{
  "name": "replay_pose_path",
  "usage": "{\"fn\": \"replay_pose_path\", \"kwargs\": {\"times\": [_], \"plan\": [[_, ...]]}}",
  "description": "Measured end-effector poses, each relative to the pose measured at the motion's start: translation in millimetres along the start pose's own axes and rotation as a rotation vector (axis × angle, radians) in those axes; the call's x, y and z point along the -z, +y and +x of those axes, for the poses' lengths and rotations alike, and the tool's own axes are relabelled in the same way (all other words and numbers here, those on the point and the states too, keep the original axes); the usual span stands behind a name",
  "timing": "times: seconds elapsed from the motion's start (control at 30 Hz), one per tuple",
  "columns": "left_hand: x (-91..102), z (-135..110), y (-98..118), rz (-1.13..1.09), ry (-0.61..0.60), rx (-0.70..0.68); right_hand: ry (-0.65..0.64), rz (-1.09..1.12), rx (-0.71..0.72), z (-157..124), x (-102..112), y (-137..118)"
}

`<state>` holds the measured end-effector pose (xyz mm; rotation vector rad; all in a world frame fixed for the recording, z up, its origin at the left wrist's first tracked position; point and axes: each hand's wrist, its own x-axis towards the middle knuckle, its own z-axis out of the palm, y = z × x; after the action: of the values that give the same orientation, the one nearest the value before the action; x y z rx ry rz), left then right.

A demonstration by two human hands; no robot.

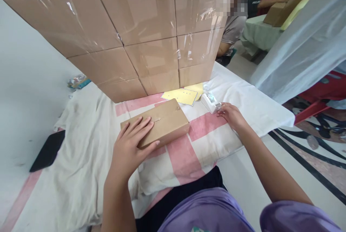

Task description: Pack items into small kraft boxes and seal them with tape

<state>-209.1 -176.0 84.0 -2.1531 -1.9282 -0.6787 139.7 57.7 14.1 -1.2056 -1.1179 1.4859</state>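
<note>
A closed brown cardboard box [164,118] lies on the pink-and-white cloth in front of me. My left hand [135,136] rests flat across its left end, fingers spread over the top and thumb along the near edge. To the right of the box stands a small white tape dispenser [207,103] with a roll in it. At its front end, the fingers of my right hand [229,114] are pinched together. Whether a strip of clear tape lies between them is too small to see. Behind the box and dispenser lies a yellow paper cutout [182,96] with a wavy edge.
A tall taped cardboard panel [151,37] stands upright at the back of the cloth-covered table [259,105]. A black phone-like slab [48,150] lies at far left, and a colourful packet [78,81] behind. Other people sit beyond the panel. A sheer curtain [300,40] hangs at right.
</note>
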Motion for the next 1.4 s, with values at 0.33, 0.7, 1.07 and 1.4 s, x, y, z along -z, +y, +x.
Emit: {"fn": "replay_pose_path", "kwargs": {"times": [0.33, 0.7, 1.07, 1.4], "plan": [[0.3, -1, 1, 0.002, 0.004, 0.0, 0.018, -0.295, -0.179, -8, 18, -14], [-1.2, -2, 1, 0.013, -0.001, 0.013, -0.028, -0.154, -0.272, -5, 4, -21], [-1.1, -1, 0, -0.017, 0.022, 0.009, -0.074, -0.15, -0.254, 4, 0, -17], [-2.2, -4, -1, -0.021, 0.01, 0.022, -0.089, -0.143, -0.229, 4, 0, -13]]}}
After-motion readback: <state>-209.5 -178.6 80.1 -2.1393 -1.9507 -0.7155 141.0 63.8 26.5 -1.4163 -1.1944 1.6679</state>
